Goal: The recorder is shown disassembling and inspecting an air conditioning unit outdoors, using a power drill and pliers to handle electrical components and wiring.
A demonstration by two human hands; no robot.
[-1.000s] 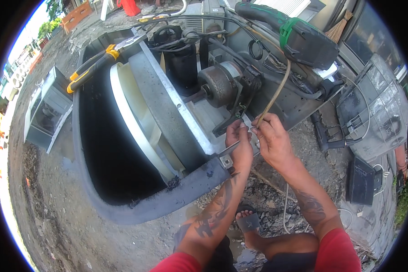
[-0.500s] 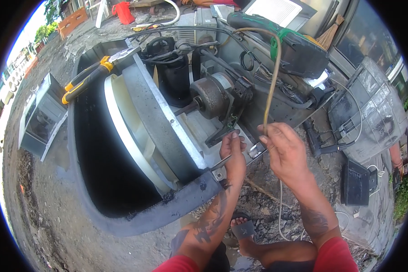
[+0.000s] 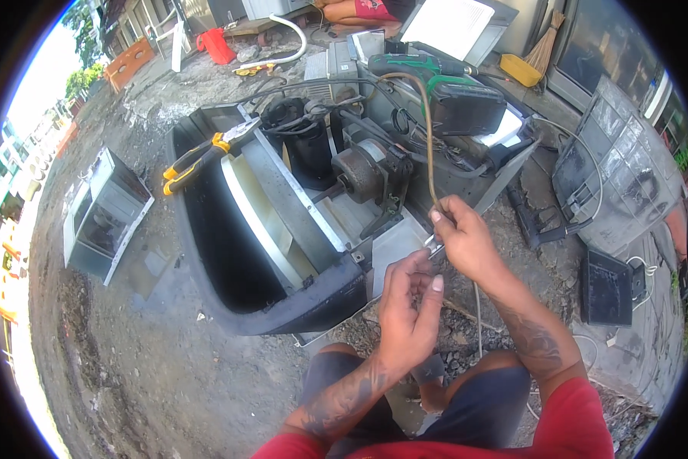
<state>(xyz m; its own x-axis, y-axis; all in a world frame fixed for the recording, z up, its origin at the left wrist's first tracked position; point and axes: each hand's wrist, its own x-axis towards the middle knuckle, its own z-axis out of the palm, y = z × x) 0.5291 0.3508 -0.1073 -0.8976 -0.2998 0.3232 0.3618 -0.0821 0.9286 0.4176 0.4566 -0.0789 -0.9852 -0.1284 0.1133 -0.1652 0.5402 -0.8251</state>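
Observation:
My right hand (image 3: 470,243) pinches a thin brown hose (image 3: 430,145) that arches down from the back of an opened machine (image 3: 283,317). Palm up, my left hand (image 3: 411,310) has its thumb apart from loosely curled fingers, with nothing visible in it. A small silvery piece (image 3: 433,246) shows between the two hands; whether the left fingertips touch it I cannot tell. Inside the machine sit a rusty motor (image 3: 359,174), a black cylinder (image 3: 302,149) and a white fan wheel (image 3: 248,206). Pliers (image 3: 198,162) with yellow-black handles rest on the casing's left edge.
A green-black power drill (image 3: 409,67) lies behind the machine. On the right are a spray gun (image 3: 539,222), a grey grille panel (image 3: 619,168) and a black tray (image 3: 604,287). A metal box (image 3: 107,218) stands left. Another person's legs (image 3: 359,14) show at the back.
My left hand has drawn back from the motor area toward me and turned palm up. The right hand still grips the hose, slightly lower. The view has shifted, so the machine appears smaller.

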